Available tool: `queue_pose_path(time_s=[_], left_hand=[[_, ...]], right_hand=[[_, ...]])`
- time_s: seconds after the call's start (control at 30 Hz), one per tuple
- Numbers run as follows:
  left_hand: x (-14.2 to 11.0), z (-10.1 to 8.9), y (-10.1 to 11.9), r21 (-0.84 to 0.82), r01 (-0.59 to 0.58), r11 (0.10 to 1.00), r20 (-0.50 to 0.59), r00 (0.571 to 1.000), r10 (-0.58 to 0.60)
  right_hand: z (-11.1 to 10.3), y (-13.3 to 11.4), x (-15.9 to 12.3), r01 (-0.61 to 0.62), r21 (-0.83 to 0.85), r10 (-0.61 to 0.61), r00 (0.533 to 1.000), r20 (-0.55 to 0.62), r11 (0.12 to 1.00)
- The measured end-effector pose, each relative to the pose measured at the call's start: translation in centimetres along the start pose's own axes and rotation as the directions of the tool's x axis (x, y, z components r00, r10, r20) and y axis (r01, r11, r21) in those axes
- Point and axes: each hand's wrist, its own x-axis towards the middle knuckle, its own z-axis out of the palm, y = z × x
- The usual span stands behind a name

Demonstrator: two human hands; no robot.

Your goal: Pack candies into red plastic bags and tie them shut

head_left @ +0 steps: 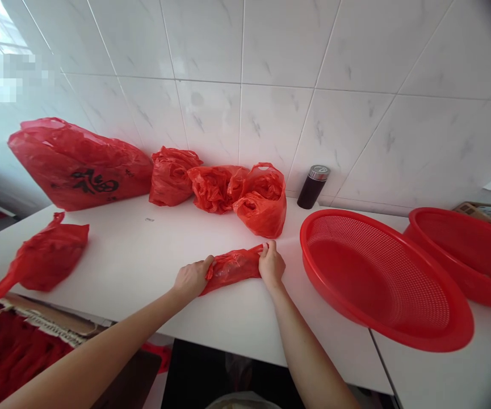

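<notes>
A small red plastic bag (233,267) lies flattened and stretched lengthwise on the white counter (143,255). My left hand (192,279) is closed on its left end. My right hand (271,264) pinches its right end, near the bag's knotted top. Both forearms reach in from the bottom of the view. The bag's contents cannot be made out.
Several other red plastic bags sit along the tiled wall: a large printed one (79,165), three smaller ones (219,184), and one (43,258) at the left edge. A dark jar (312,187), a red colander (381,278) and a red basin (466,250) stand to the right.
</notes>
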Motion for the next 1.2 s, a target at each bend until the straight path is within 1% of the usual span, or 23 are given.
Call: queue_pose_path(time_s=[0.13, 0.23, 0.33, 0.4, 0.43, 0.47, 0.5, 0.53, 0.57, 0.6, 0.63, 0.67, 0.7, 0.77, 0.83, 0.87, 0.93, 1.03, 1.1, 1.2], left_hand=[[-1.8, -0.6, -0.2, -0.049, 0.010, 0.999, 0.047, 0.999, -0.007], [-3.8, -1.1, -0.1, -0.124, 0.022, 0.992, 0.071, 0.997, -0.013], [-5.0, -1.8, -0.3, -0.278, 0.014, 0.960, 0.122, 0.992, 0.021], [-5.0, -2.7, -1.1, -0.384, 0.032, 0.923, 0.169, 0.985, 0.036], [-4.7, -3.3, -1.5, -0.413, 0.049, 0.909, 0.170, 0.985, 0.024], [-4.3, -3.9, -1.7, -0.423, 0.071, 0.904, 0.151, 0.988, -0.006], [-3.9, -4.6, -1.8, -0.411, 0.079, 0.908, 0.093, 0.995, -0.045], [-3.4, -5.1, -1.5, -0.392, 0.062, 0.918, -0.002, 0.998, -0.069], [-3.0, -5.5, -0.9, -0.358, 0.017, 0.933, -0.112, 0.992, -0.061], [-2.5, -5.7, 0.1, -0.307, -0.047, 0.951, -0.209, 0.978, -0.019], [-2.1, -5.6, 1.4, -0.242, -0.122, 0.963, -0.282, 0.958, 0.050], [-1.7, -5.3, 2.8, -0.170, -0.197, 0.966, -0.299, 0.944, 0.140], [-1.3, -4.8, 4.3, -0.139, -0.236, 0.962, -0.273, 0.943, 0.192], [-0.4, -3.5, 6.7, -0.119, -0.254, 0.960, -0.198, 0.953, 0.228], [0.5, -2.9, 7.5, -0.128, -0.233, 0.964, -0.131, 0.967, 0.217], [0.8, -3.0, 7.3, -0.140, -0.216, 0.966, -0.109, 0.973, 0.202], [1.1, -4.1, 5.8, -0.179, -0.171, 0.969, -0.098, 0.983, 0.156], [0.2, -7.4, 2.0, -0.257, -0.088, 0.962, -0.155, 0.987, 0.049], [-0.8, -9.4, -0.8, -0.300, -0.027, 0.953, -0.205, 0.978, -0.036], [-2.0, -11.3, -4.9, -0.327, 0.057, 0.943, -0.239, 0.961, -0.141]], right_hand=[[-0.6, 0.2, 0.4, -0.061, 0.147, 0.073, 0.994, -0.076, 0.987], [-0.7, 0.4, 0.5, -0.073, 0.256, 0.107, 0.987, -0.122, 0.964], [-0.6, 0.6, 0.6, -0.056, 0.360, 0.113, 0.984, -0.138, 0.931], [-0.5, 0.9, 0.6, -0.039, 0.434, 0.103, 0.987, -0.125, 0.900], [-0.4, 0.9, 0.6, -0.032, 0.471, 0.098, 0.988, -0.117, 0.882], [-0.4, 1.0, 0.6, -0.025, 0.507, 0.093, 0.990, -0.110, 0.862], [-0.3, 1.0, 0.5, -0.019, 0.540, 0.090, 0.990, -0.105, 0.841], [-0.3, 1.0, 0.5, -0.013, 0.572, 0.087, 0.991, -0.103, 0.820], [-0.3, 1.0, 0.4, -0.008, 0.601, 0.085, 0.991, -0.100, 0.799], [-0.3, 1.0, 0.4, -0.004, 0.629, 0.082, 0.992, -0.096, 0.777], [-0.4, 0.9, 0.3, -0.001, 0.656, 0.079, 0.993, -0.089, 0.755], [-0.5, 0.9, 0.2, 0.000, 0.680, 0.076, 0.994, -0.082, 0.733], [-0.6, 0.9, 0.1, -0.001, 0.702, 0.075, 0.994, -0.074, 0.712], [-0.9, 0.9, 0.0, -0.012, 0.734, 0.077, 0.995, -0.056, 0.680], [-1.2, 1.1, 0.0, -0.027, 0.751, 0.086, 0.996, -0.039, 0.660], [-1.2, 1.1, 0.0, -0.034, 0.756, 0.089, 0.996, -0.032, 0.653], [-1.2, 1.2, 0.1, -0.045, 0.763, 0.090, 0.996, -0.017, 0.644], [-1.0, 1.3, 0.4, -0.071, 0.766, 0.089, 0.996, 0.019, 0.639], [-0.8, 1.3, 0.6, -0.095, 0.761, 0.094, 0.995, 0.045, 0.641], [-0.5, 1.5, 0.8, -0.118, 0.753, 0.104, 0.992, 0.066, 0.648]])
